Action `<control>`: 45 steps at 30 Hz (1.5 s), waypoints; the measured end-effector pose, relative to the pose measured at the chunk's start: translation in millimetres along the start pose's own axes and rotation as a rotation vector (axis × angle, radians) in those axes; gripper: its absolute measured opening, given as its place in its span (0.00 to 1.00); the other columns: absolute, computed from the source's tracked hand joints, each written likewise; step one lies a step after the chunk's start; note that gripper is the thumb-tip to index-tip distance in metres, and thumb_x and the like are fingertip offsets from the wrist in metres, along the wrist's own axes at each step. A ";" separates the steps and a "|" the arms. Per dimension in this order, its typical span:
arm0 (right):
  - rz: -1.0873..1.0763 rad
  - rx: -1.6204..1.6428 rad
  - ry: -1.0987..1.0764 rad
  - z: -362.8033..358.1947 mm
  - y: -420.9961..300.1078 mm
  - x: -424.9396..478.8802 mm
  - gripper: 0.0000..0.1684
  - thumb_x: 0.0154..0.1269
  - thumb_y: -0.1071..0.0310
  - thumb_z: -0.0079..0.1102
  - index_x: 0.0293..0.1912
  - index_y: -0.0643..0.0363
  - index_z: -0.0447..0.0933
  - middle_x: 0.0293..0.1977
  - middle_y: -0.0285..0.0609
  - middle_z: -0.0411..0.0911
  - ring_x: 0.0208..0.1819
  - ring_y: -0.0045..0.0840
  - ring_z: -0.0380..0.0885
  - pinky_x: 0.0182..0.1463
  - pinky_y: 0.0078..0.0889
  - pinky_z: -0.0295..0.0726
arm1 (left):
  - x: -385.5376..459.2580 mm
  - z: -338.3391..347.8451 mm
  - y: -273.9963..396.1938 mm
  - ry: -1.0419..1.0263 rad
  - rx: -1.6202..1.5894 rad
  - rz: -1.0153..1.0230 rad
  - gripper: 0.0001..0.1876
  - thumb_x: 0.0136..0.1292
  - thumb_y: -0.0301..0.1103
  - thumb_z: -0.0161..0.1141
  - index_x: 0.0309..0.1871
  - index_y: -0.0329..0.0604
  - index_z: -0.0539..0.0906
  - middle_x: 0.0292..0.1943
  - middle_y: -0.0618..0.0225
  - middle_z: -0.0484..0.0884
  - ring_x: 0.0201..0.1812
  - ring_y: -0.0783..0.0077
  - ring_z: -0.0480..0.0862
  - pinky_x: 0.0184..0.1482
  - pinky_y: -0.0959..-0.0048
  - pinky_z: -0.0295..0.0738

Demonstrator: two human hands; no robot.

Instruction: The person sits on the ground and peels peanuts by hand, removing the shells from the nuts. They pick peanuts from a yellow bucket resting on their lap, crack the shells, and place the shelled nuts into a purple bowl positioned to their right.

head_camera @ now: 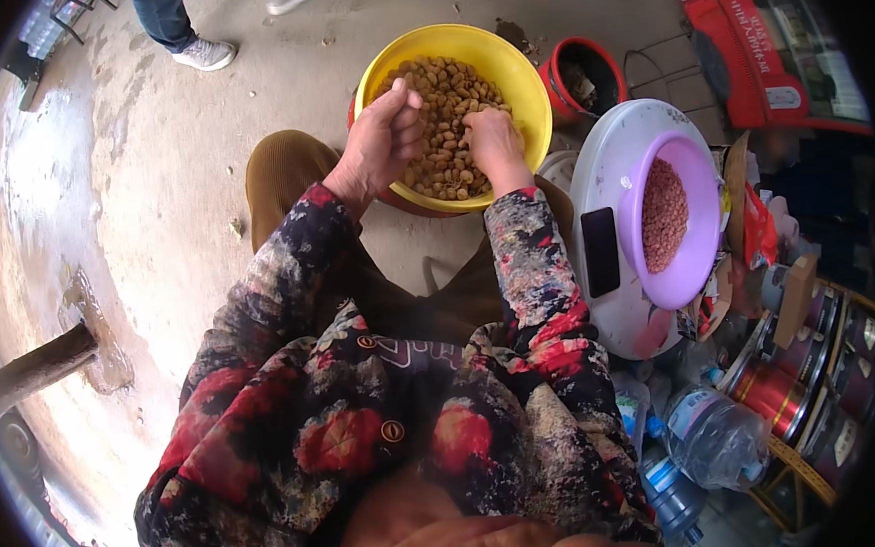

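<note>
A yellow plastic basin (525, 91) between my knees holds many unshelled peanuts (442, 164). Over its left side is my left hand (388, 137), fingers curled into a fist with the thumb on top. Whatever may be inside that fist is hidden. My right hand (495, 142) reaches down to the peanuts on the right, its fingertips bent and partly out of sight. To the right, a purple bowl (633, 220) contains shelled reddish peanuts (665, 216). This bowl rests on a round white lid (603, 173), with a black smartphone (601, 252) beside it.
A red bucket (555, 89) with dark contents stands just beyond the basin. Large plastic bottles (718, 437) and round tins (772, 396) crowd the lower right. Another person's shoe (205, 54) is at the upper left. A wooden post (34, 373) juts in from the left.
</note>
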State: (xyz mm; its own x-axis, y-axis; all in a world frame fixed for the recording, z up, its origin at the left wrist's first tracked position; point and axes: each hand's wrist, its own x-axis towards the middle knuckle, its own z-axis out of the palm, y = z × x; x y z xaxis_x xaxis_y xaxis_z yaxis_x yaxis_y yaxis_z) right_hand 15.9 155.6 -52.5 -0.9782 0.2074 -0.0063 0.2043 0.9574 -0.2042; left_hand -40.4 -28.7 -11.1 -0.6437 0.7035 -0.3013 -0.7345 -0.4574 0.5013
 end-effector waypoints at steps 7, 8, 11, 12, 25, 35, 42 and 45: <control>-0.012 -0.049 -0.141 1.8 9.5 -5.4 0.08 0.56 0.72 0.58 0.37 0.56 0.82 0.37 0.52 0.81 0.44 0.46 0.80 0.46 0.46 0.78 | 0.5 4.0 2.0 -0.011 -0.016 -0.024 0.15 0.76 0.47 0.44 0.36 0.49 0.74 0.19 0.85 0.54 0.18 0.85 0.51 0.19 0.83 0.49; -0.007 -0.059 -0.126 3.4 12.1 -8.3 0.08 0.56 0.72 0.58 0.37 0.56 0.82 0.37 0.52 0.81 0.44 0.46 0.80 0.46 0.46 0.78 | 2.0 4.4 0.5 -0.024 -0.019 -0.034 0.15 0.76 0.47 0.44 0.36 0.49 0.74 0.19 0.85 0.54 0.18 0.85 0.51 0.19 0.83 0.49; -0.018 -0.059 -0.128 3.4 14.6 -14.3 0.08 0.57 0.72 0.56 0.36 0.56 0.82 0.36 0.52 0.81 0.44 0.46 0.79 0.47 0.46 0.77 | 5.5 6.6 -0.6 -0.010 -0.012 -0.038 0.15 0.76 0.46 0.45 0.36 0.50 0.74 0.19 0.85 0.54 0.18 0.85 0.51 0.19 0.83 0.49; -0.041 -0.041 -0.155 -2.0 11.3 -14.5 0.08 0.57 0.71 0.56 0.36 0.56 0.82 0.36 0.52 0.81 0.44 0.46 0.79 0.47 0.46 0.77 | 6.0 5.7 0.7 0.004 0.007 -0.029 0.15 0.76 0.46 0.45 0.36 0.49 0.74 0.19 0.85 0.54 0.18 0.85 0.52 0.19 0.83 0.49; 0.177 1.640 -0.048 -48.2 -13.0 -17.1 0.09 0.64 0.77 0.60 0.45 0.64 0.77 0.38 0.40 0.80 0.40 0.20 0.81 0.45 0.23 0.82 | 35.2 2.3 7.2 -0.045 0.284 -0.061 0.09 0.73 0.35 0.52 0.46 0.39 0.79 0.25 0.81 0.69 0.21 0.88 0.60 0.23 0.88 0.55; 0.047 1.561 0.121 -62.4 -32.7 -17.2 0.07 0.67 0.75 0.58 0.45 0.64 0.78 0.40 0.38 0.80 0.39 0.19 0.80 0.44 0.22 0.81 | 23.0 13.4 7.6 -0.115 0.286 -0.001 0.13 0.69 0.30 0.58 0.55 0.38 0.81 0.31 0.80 0.80 0.23 0.91 0.65 0.25 0.89 0.60; 0.080 1.150 0.316 -59.2 -48.7 -14.7 0.06 0.68 0.72 0.57 0.42 0.65 0.77 0.32 0.35 0.79 0.29 0.16 0.76 0.34 0.19 0.77 | 22.0 5.4 0.3 -0.150 0.501 0.195 0.14 0.70 0.32 0.58 0.54 0.37 0.83 0.30 0.81 0.79 0.26 0.92 0.68 0.27 0.88 0.64; 0.069 0.982 0.354 -65.8 -55.4 -16.0 0.05 0.66 0.74 0.58 0.41 0.66 0.77 0.31 0.36 0.81 0.29 0.16 0.78 0.35 0.20 0.79 | 22.7 4.7 -1.2 -0.153 0.444 0.188 0.14 0.70 0.32 0.57 0.54 0.36 0.82 0.30 0.80 0.78 0.25 0.91 0.68 0.27 0.88 0.63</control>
State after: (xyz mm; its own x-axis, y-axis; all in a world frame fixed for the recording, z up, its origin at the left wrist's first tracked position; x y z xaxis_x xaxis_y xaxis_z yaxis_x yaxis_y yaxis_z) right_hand 22.7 112.4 23.3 -0.8667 0.4539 0.2068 -0.0156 0.3897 -0.9208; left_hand -53.1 -9.6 -14.6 -0.6929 0.7179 -0.0667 -0.4253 -0.3323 0.8419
